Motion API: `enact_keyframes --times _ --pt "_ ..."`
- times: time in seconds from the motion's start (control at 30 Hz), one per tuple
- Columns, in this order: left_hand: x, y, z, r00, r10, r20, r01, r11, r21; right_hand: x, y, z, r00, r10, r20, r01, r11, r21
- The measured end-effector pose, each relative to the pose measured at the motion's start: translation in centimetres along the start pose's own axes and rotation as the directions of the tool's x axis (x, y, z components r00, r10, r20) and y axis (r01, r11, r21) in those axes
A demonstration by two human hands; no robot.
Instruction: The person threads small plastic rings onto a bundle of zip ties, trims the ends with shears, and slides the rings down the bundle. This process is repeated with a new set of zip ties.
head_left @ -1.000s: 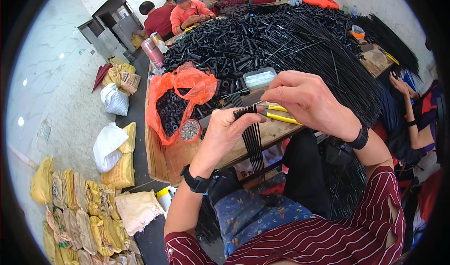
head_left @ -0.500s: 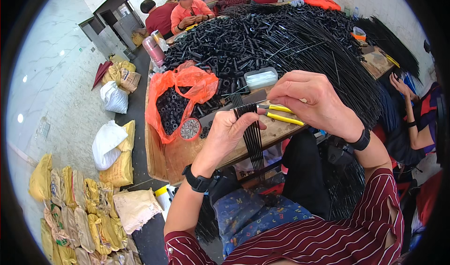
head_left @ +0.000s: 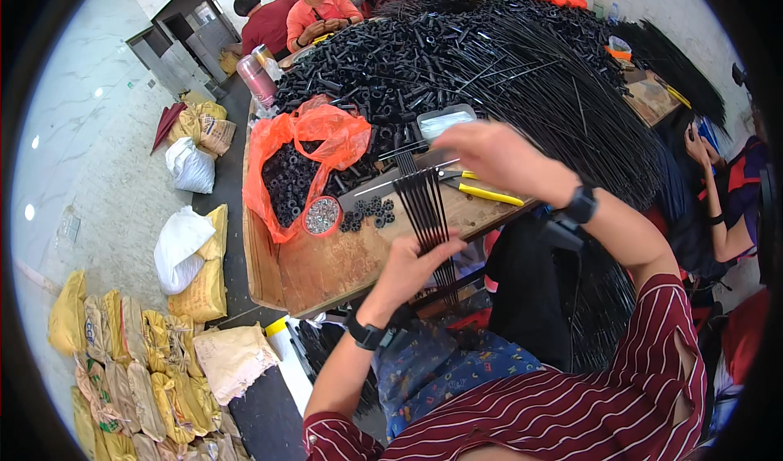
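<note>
My left hand (head_left: 414, 267) is closed round a bundle of thin black rods (head_left: 424, 212), its thumb across them at the table's front edge. The rods' upper ends fan out over the table, and a thin metal wire (head_left: 393, 182) runs crosswise at them. My right hand (head_left: 493, 158) is smeared by motion above the pliers; whether its fingers hold anything does not show. Yellow-handled pliers (head_left: 489, 194) lie on the table beside the rods. Just behind my right hand stands a clear plastic box (head_left: 444, 120) of thin pale pieces.
Small black round parts (head_left: 367, 213) lie by a red dish (head_left: 322, 216) of metal bits. An orange bag (head_left: 273, 204) holds black pieces. Heaps of black tubes (head_left: 359, 78) and long black rods (head_left: 563, 94) cover the table (head_left: 326, 273). People sit beyond and to the right; sacks (head_left: 147, 355) line the left wall.
My left hand has slid down the bundle toward me, uncovering the rods' upper part. My right hand has moved up and left from near the rods' top, toward the plastic box.
</note>
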State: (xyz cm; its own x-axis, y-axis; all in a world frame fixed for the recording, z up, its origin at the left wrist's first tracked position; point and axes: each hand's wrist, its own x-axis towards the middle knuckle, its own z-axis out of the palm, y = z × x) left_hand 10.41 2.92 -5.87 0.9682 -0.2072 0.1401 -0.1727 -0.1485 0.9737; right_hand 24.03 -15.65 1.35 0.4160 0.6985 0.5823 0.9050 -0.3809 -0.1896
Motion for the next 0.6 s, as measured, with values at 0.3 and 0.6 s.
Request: enact_keyframes --times 0.3,0.6 --pt "-2.2 -0.2 -0.1 0.992 0.011 -0.124 -0.019 0.998 -0.067 2.9 2.9 11.2 0.919 -0.36 0.163 0.371 0.927 -0.045" --pt "-3.1 11.6 -5.1 0.791 0.395 -0.467 -0.475 0.878 -0.062 3.6 2.6 9.7 0.982 -0.175 0.071 0.148 0.947 0.287"
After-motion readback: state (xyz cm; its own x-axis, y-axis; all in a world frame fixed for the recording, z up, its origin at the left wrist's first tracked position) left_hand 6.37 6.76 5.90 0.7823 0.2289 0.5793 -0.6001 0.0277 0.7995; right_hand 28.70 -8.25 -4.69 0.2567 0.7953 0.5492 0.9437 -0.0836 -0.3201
